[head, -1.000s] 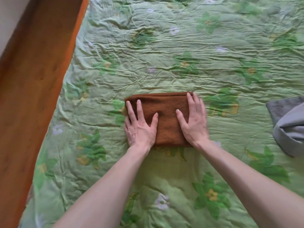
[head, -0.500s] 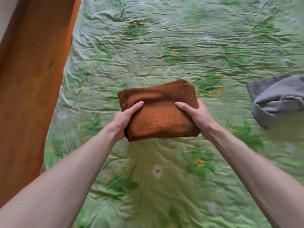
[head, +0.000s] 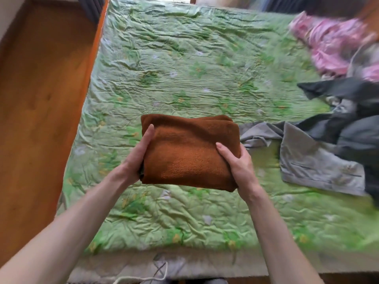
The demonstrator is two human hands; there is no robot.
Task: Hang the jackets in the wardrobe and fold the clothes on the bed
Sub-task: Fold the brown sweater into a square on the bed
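Both hands hold a folded brown cloth above the bed. The left hand grips its left edge, thumb lying along the top; the fingers underneath are hidden. The right hand grips the right edge, thumb on top, its fingers wrapped beneath. Just right of the right-hand fingers lies a grey garment, with dark clothes beyond it and pink fabric further off, blurred.
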